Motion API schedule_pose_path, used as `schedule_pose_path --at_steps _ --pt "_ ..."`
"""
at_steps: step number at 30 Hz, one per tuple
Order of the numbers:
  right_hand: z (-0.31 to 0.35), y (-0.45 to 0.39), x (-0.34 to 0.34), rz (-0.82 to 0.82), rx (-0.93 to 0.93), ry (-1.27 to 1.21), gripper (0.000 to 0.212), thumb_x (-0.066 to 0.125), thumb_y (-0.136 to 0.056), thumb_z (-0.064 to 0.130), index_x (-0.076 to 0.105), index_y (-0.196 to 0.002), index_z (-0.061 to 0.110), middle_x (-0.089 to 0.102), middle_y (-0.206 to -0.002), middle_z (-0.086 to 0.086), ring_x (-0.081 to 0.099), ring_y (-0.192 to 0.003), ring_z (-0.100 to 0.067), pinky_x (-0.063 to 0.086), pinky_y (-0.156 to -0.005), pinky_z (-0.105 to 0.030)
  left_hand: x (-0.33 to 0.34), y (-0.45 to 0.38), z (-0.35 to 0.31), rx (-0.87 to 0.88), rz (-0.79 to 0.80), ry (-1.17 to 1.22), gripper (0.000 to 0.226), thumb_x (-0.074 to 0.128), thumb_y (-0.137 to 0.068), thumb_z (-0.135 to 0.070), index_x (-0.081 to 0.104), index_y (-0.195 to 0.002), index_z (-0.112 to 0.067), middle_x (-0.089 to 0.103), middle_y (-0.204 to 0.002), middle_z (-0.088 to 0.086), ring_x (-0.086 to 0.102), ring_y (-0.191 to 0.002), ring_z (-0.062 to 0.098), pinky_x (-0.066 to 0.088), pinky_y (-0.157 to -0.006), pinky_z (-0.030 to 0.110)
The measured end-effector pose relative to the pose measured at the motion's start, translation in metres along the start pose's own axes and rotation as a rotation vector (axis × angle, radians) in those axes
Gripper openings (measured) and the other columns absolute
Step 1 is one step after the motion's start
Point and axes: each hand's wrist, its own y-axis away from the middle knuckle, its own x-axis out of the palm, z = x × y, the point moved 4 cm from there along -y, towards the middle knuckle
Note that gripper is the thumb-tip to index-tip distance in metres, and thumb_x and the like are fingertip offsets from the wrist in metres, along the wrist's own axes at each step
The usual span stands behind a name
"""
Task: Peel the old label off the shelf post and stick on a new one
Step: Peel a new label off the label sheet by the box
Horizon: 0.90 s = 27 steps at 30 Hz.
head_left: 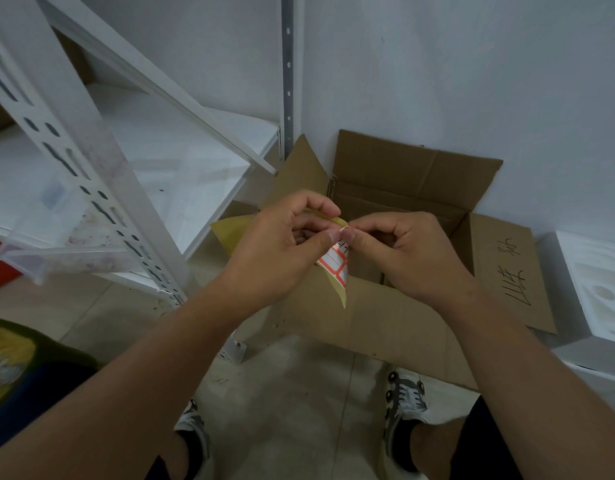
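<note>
At frame centre, label sheet (pixel 335 268) is gripped by left hand (pixel 281 247); a label corner is pinched by right hand (pixel 406 258) fingers (pixel 351 237). Shelf post (pixel 101 188) stands left, above cardboard box (pixel 403 188).

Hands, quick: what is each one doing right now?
Left hand: holds the yellow-backed label sheet.
Right hand: fingertips pinch at the sheet's top edge, apparently peeling a label.

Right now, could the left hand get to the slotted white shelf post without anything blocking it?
Probably yes. The shelf post stands just left of the left hand with open air between, but that hand holds the label sheet, which the right hand pinches at its top edge.
</note>
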Motion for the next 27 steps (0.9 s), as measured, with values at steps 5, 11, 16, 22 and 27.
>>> schedule_pose_path --at_steps 5,11,16,22,27 --pt "0.001 0.0 0.0 -0.031 -0.005 0.018 0.017 0.06 -0.087 0.026 0.074 -0.095 0.026 0.074 -0.081 0.006 0.069 -0.072 -0.017 0.055 -0.064 -0.048 0.002 -0.001 0.001 0.003 -0.023 0.018 0.021 0.067 -0.089 -0.006 0.061 -0.094 -0.026 0.073 -0.085 -0.006 0.071 -0.085 0.01 0.059 -0.082 0.031" --pt "0.001 0.001 0.0 -0.015 0.024 -0.066 0.014 0.068 -0.086 0.024 0.068 -0.097 0.031 0.074 -0.084 0.007 0.071 -0.078 -0.011 0.059 -0.073 -0.038 0.001 -0.001 0.003 -0.007 -0.034 0.032 0.02 0.068 -0.089 -0.008 0.062 -0.094 -0.026 0.074 -0.088 -0.002 0.071 -0.087 0.012 0.059 -0.083 0.036" --pt "0.003 0.001 0.002 -0.048 0.012 -0.004 0.004 0.069 -0.086 0.02 0.065 -0.085 0.018 0.071 -0.071 0.005 0.068 -0.066 -0.009 0.055 -0.061 -0.028 0.001 -0.002 0.005 -0.009 -0.043 0.028 0.022 0.068 -0.089 -0.007 0.061 -0.093 -0.027 0.072 -0.087 -0.003 0.07 -0.086 0.011 0.059 -0.082 0.031" --pt "0.007 0.001 0.003 -0.097 -0.102 0.183 0.007 0.062 -0.09 0.02 0.067 -0.089 0.015 0.068 -0.075 0.007 0.064 -0.068 -0.01 0.052 -0.06 -0.032 0.007 -0.001 0.008 -0.046 -0.078 0.1 0.016 0.066 -0.09 -0.006 0.059 -0.088 -0.021 0.069 -0.086 0.001 0.068 -0.081 0.014 0.057 -0.077 0.033" --pt "0.014 0.0 0.008 -0.165 -0.33 0.428 0.018 0.056 -0.092 0.017 0.069 -0.098 0.006 0.07 -0.099 -0.006 0.065 -0.087 -0.018 0.052 -0.075 -0.032 0.015 -0.001 0.017 -0.271 -0.199 0.509 0.011 0.063 -0.093 -0.017 0.068 -0.09 -0.007 0.075 -0.091 0.009 0.072 -0.084 0.018 0.057 -0.079 0.029"
